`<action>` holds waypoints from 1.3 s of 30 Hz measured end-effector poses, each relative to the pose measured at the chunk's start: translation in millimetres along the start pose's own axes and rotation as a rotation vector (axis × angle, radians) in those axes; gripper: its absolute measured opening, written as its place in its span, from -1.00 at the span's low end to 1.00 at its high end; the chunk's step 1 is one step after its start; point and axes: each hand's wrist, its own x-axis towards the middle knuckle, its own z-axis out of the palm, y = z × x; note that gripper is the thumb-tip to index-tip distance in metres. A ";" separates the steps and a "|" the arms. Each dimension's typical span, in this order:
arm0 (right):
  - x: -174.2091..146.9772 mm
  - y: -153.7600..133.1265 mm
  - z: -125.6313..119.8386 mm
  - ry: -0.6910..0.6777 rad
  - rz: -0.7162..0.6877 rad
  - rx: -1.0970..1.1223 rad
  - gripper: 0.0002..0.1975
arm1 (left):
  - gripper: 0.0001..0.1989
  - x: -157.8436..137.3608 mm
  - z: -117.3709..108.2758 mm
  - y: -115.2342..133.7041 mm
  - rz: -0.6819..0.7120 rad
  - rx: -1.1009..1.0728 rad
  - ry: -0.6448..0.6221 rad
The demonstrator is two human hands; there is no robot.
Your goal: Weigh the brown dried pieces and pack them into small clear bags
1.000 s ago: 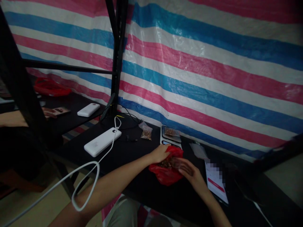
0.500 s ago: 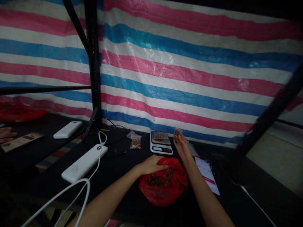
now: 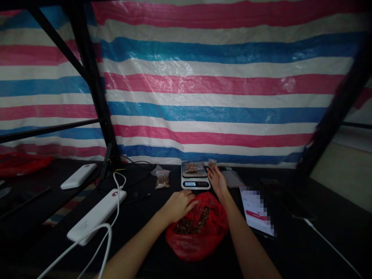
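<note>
Half the left hand (image 3: 177, 205) behind the red bag (image 3: 197, 232) rim

tarp (image 3: 203, 97): pink, blue and white stripes. bag (image 3: 197, 232): red, brown contents. scale (image 3: 195, 179): white, dark display. power bank (image 3: 95, 215): white, white cable (image 3: 87, 240). table (image 3: 145, 217): black. frame (image 3: 90, 85): black. sheet (image 3: 257, 211): white, red bar.

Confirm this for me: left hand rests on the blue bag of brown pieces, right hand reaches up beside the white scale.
Not quite: the bag is red, not blue, as the head view shows. The rest holds: the left hand rests on its open top over the brown pieces, and the right hand reaches up beside the white scale.
</note>
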 end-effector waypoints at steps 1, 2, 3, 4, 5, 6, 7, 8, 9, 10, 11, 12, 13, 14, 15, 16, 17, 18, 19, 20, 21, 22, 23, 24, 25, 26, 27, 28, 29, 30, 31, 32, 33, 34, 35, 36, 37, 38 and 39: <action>0.4 0.5 0.1 -0.005 -0.001 -0.001 -0.86 | -0.60 -0.3 0.2 0.0 0.022 0.053 -0.010; 0.6 0.6 -0.1 -0.007 0.000 0.005 -0.85 | -0.62 -0.4 0.4 -0.2 0.037 0.087 -0.019; 0.6 0.4 -0.3 -0.006 0.001 0.016 -0.84 | -0.62 -0.5 0.5 -0.4 0.044 0.107 -0.024; 0.4 -0.2 -0.6 -0.003 0.005 0.028 -0.84 | -0.63 -0.5 0.5 -0.9 0.044 0.116 -0.027; 0.2 -0.9 -0.8 0.003 0.010 0.038 -0.84 | -0.63 -0.5 0.3 -1.4 0.038 0.118 -0.028; 0.1 -1.8 -1.0 0.011 0.012 0.044 -0.84 | -0.62 -0.5 -0.2 -2.0 0.028 0.116 -0.027; 0.1 -2.7 -1.1 0.022 0.011 0.049 -0.84 | -0.62 -0.4 -1.0 -2.7 0.014 0.111 -0.027; 0.2 -3.7 -1.2 0.035 0.007 0.055 -0.84 | -0.60 -0.4 -2.0 -3.5 -0.002 0.104 -0.026; 0.5 -4.7 -1.4 0.051 0.000 0.064 -0.83 | -0.58 -0.3 -3.2 -4.4 -0.021 0.093 -0.024; 1.0 -5.8 -1.7 0.068 -0.007 0.076 -0.82 | -0.56 -0.3 -4.4 -5.4 -0.043 0.079 -0.021; 1.4 -6.9 -2.1 0.085 -0.014 0.089 -0.81 | -0.55 -0.2 -5.5 -6.5 -0.068 0.060 -0.018; 1.9 -8.0 -2.6 0.099 -0.018 0.099 -0.80 | -0.53 -0.2 -6.5 -7.8 -0.093 0.036 -0.013; 2.3 -9.1 -3.1 0.110 -0.022 0.105 -0.80 | -0.52 -0.2 -7.2 -9.4 -0.117 0.008 -0.004; 2.5 -10.0 -3.6 0.118 -0.025 0.108 -0.80 | -0.51 -0.1 -7.8 -11.4 -0.142 -0.020 0.010; 2.7 -10.8 -4.0 0.122 -0.025 0.110 -0.80 | -0.50 0.2 -8.1 -14.0 -0.167 -0.048 0.033; 2.8 -11.2 -4.3 0.125 -0.023 0.110 -0.81 | -0.50 0.9 -8.4 -17.1 -0.193 -0.072 0.066; 3.0 -11.4 -4.4 0.127 -0.018 0.110 -0.81 | -0.49 2.2 -8.5 -20.8 -0.220 -0.091 0.109; 3.2 -11.2 -4.4 0.127 -0.012 0.108 -0.80 | -0.49 4.6 -8.7 -25.1 -0.247 -0.103 0.156; 3.6 -10.7 -4.3 0.127 -0.007 0.104 -0.79 | -0.49 8.2 -9.0 -29.9 -0.269 -0.108 0.200; 4.2 -10.0 -4.3 0.125 -0.003 0.097 -0.78 | -0.51 13.2 -9.2 -35.0 -0.284 -0.103 0.240; 4.9 -9.0 -4.3 0.122 -0.001 0.090 -0.77 | -0.53 19.9 -9.4 -40.4 -0.285 -0.091 0.271; 5.8 -7.9 -4.4 0.120 -0.002 0.083 -0.75 | -0.57 28.3 -9.4 -46.0 -0.273 -0.071 0.295; 6.6 -6.7 -4.8 0.118 -0.004 0.076 -0.74 | -0.61 38.2 -9.0 -51.5 -0.251 -0.047 0.311; 7.4 -5.6 -5.3 0.116 -0.009 0.068 -0.73 | -0.62 49.5 -8.3 -56.9 -0.224 -0.023 0.318; 7.9 -4.5 -5.9 0.109 -0.016 0.056 -0.72 | -0.60 61.8 -6.9 -62.1 -0.200 -0.001 0.310; 8.2 -3.6 -6.6 0.099 -0.026 0.039 -0.69 | -0.54 74.9 -5.1 -67.2 -0.186 0.017 0.280; 8.2 -3.0 -7.2 0.090 -0.037 0.020 -0.67 | -0.45 88.2 -2.8 -71.9 -0.180 0.030 0.227; 7.9 -2.7 -7.7 0.079 -0.048 -0.003 -0.64 | -0.35 101.1 -0.3 -76.3 -0.173 0.036 0.155; 7.3 -2.5 -8.0 0.071 -0.057 -0.026 -0.62 | -0.26 113.2 2.4 -80.1 -0.168 0.035 0.083; 6.7 -2.6 -8.2 0.062 -0.063 -0.048 -0.61 | -0.22 124.0 5.0 -83.3 -0.161 0.027 0.030; 6.2 -2.8 -8.3 0.055 -0.067 -0.069 -0.61 | -0.22 133.0 7.5 -85.8 -0.146 0.008 -0.009; 5.9 -3.0 -8.3 0.050 -0.068 -0.085 -0.61 | -0.28 139.9 9.7 -87.5 -0.130 -0.023 -0.031; 5.9 -3.0 -8.4 0.044 -0.067 -0.097 -0.61 | -0.38 144.6 11.6 -88.3 -0.116 -0.066 -0.040; 6.2 -2.9 -8.6 0.042 -0.065 -0.107 -0.61 | -0.47 147.2 13.2 -88.4 -0.105 -0.116 -0.038; 7.0 -2.6 -8.9 0.043 -0.064 -0.119 -0.61 | -0.55 147.8 14.5 -87.7 -0.099 -0.173 -0.022; 7.9 -2.0 -9.3 0.045 -0.066 -0.132 -0.61 | -0.59 146.8 15.4 -86.3 -0.102 -0.233 0.013; 9.0 -1.3 -9.7 0.047 -0.072 -0.147 -0.61 | -0.60 144.3 15.9 -84.5 -0.114 -0.298 0.065; 9.9 -0.4 -10.1 0.045 -0.080 -0.164 -0.61 | -0.60 140.8 15.8 -82.4 -0.132 -0.369 0.133; 10.7 0.3 -10.2 0.041 -0.088 -0.180 -0.61 | -0.59 136.3 15.1 -80.3 -0.157 -0.450 0.205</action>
